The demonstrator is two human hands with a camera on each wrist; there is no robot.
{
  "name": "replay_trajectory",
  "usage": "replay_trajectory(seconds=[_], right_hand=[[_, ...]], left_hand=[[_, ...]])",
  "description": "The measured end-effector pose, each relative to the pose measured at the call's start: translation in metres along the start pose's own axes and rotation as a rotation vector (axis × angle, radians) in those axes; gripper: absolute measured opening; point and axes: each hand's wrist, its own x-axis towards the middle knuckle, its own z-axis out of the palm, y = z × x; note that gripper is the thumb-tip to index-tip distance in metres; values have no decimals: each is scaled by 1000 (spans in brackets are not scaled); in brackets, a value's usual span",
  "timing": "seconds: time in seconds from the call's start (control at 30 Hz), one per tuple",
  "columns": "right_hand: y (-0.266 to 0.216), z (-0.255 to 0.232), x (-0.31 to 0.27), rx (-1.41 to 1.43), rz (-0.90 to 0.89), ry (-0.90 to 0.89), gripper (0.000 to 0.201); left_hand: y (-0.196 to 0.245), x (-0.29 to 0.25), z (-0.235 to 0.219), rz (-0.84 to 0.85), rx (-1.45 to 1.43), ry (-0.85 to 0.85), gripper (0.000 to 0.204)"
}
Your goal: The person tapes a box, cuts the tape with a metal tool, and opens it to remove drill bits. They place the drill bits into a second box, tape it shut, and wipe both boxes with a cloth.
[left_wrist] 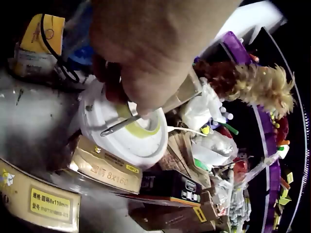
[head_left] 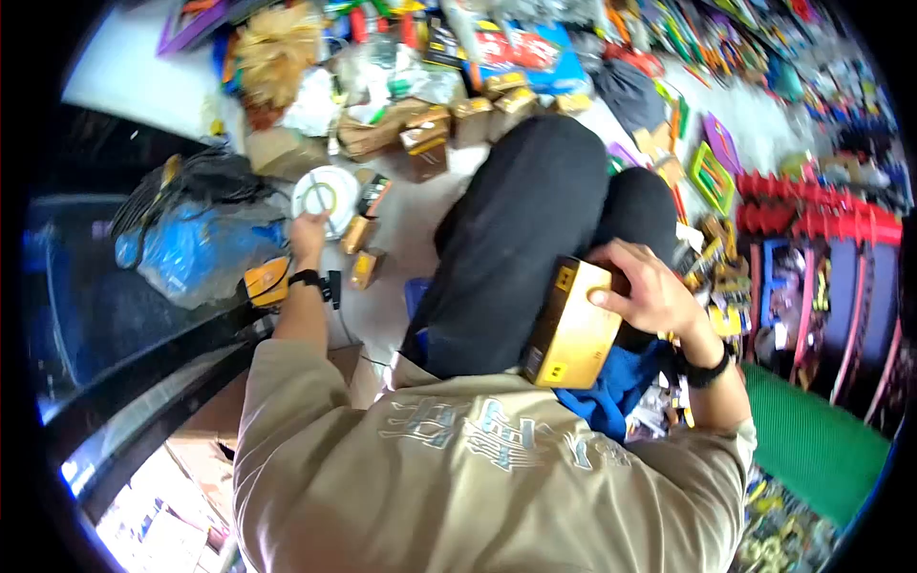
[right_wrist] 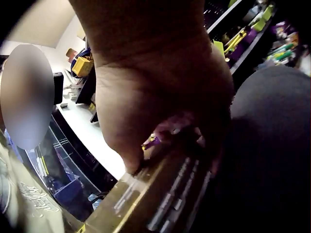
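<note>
A: Why hold gold box (head_left: 579,329) down by black-clad leg (head_left: 521,239)?
B: Gripped in right hand (head_left: 651,291), between thumb and fingers; probably steadied on lap.
A: Left hand (head_left: 308,236)?
B: Over white disc (left_wrist: 146,149), at slim metal strip (left_wrist: 116,127). Pinching or just touching, cannot tell. Probably laid there for easy reach.
A: In the way?
B: Watch leg between both hands, cartons (left_wrist: 106,174) just beside left hand, blue bag (head_left: 196,250) to its left.

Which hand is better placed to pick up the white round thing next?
Probably the left hand: its fingers are at the white round thing, whereas the right hand is farther off, gripping a gold box.
</note>
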Motion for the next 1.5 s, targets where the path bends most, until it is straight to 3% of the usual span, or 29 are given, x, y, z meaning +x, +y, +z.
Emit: replay_trajectory(seconds=[0.1,0.17,0.27,0.33,0.37,0.43,0.5,0.6,0.67,0.7,0.77,0.9,0.93,1.0,1.07,1.17,1.23,1.3,1.37,1.4,1.43,1.47,1.5], right_hand=[[6,4,-15,341,47,19,44],[14,17,-23,533,141,2,50],[11,26,-28,260,13,148,59],[2,22,-30,357,56,103,63],[-1,21,-31,447,91,54,66],[-1,28,-35,422,56,81,72],[-2,40,-41,538,37,254,74],[-3,56,-50,751,177,345,71],[10,70,-55,1021,263,419,62],[11,72,-60,1033,260,433,62],[11,72,-68,1560,377,506,57],[-12,62,-85,1399,390,222,59],[-17,70,-83,1299,307,344,57],[-22,64,-81,1069,290,421,57],[-23,56,-78,790,277,499,60],[-32,39,-77,632,267,542,59],[-33,33,-75,614,215,603,58],[-34,26,-77,589,234,542,60],[-28,22,-78,522,214,529,59],[-24,21,-78,705,106,544,58],[-19,19,-79,888,-5,554,57],[-10,11,-83,896,-47,504,55],[-2,7,-84,985,-3,510,68]], left_hand=[[34,-9,-15,39,-109,71,40],[71,-24,-26,326,-250,118,33],[184,-96,-85,461,-535,-211,20],[256,-151,-133,678,-621,-414,19],[279,-173,-147,745,-713,-611,23],[318,-213,-166,752,-747,-1008,65],[338,-245,-157,814,-639,-1089,94],[352,-269,-132,880,-342,-1032,89],[355,-269,-111,738,-592,-1143,82],[359,-269,-109,767,-640,-1122,69],[363,-270,-104,574,-832,-1197,63],[384,-272,-104,94,-1149,-1201,58],[391,-276,-105,107,-1142,-1203,58],[403,-283,-108,134,-1200,-1062,61],[413,-284,-109,121,-1225,-1054,64],[416,-277,-103,102,-1290,-1042,58],[416,-269,-101,276,-1257,-1120,54],[417,-266,-97,311,-1239,-1099,62],[424,-261,-98,269,-1188,-1215,71],[432,-262,-95,79,-1250,-1300,80],[440,-261,-105,47,-1281,-1441,71],[448,-255,-107,-12,-1326,-1625,72],[454,-249,-107,-73,-1366,-1810,74]])
